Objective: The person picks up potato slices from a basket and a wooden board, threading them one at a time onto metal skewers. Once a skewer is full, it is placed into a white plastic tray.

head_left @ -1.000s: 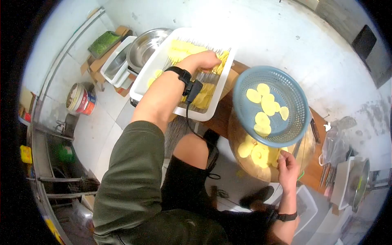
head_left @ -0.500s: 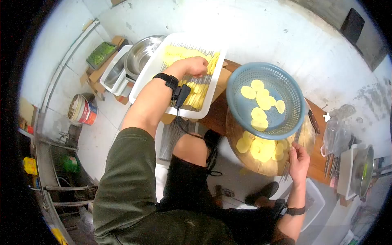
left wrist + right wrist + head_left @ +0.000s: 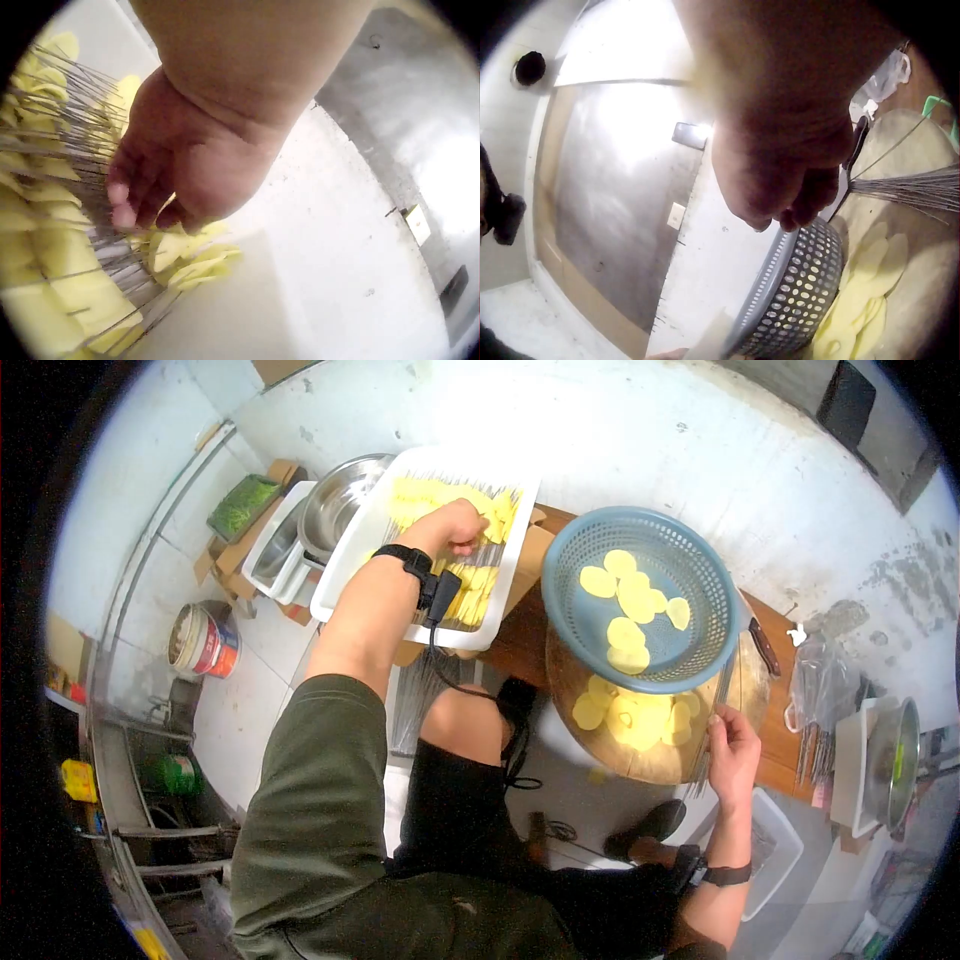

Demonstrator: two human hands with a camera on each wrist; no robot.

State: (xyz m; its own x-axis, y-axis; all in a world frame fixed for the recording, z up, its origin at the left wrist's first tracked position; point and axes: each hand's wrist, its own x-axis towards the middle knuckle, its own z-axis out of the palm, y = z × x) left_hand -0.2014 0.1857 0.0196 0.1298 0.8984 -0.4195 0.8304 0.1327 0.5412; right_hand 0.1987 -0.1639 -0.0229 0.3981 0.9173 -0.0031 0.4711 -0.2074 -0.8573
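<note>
My left hand [image 3: 458, 528] hangs over the white tray [image 3: 330, 582] among yellow slices [image 3: 422, 495] and thin metal skewers. In the left wrist view, the left hand [image 3: 187, 157] has loosely bent fingers beside a group of slices [image 3: 199, 262]; no skewer shows in them. My right hand [image 3: 735, 760] is at the bundle of skewers [image 3: 726, 678] on the round board [image 3: 655, 768]. The right wrist view has the right hand [image 3: 780, 165] with curled fingers near the skewers [image 3: 907, 189]; its grip is hidden. Loose slices [image 3: 640, 722] lie on the board.
A blue perforated basket [image 3: 700, 650] holding several slices overhangs the board. A knife [image 3: 764, 648] and a clear plastic bag [image 3: 822, 685] are to its right. Metal bowls stand at both sides, one [image 3: 335, 510] behind the tray. A wall [image 3: 600, 430] rises behind.
The left hand has drawn back from the slices at the tray's right side. The right hand has moved from the loose slices to the skewers. The head view has shifted slightly.
</note>
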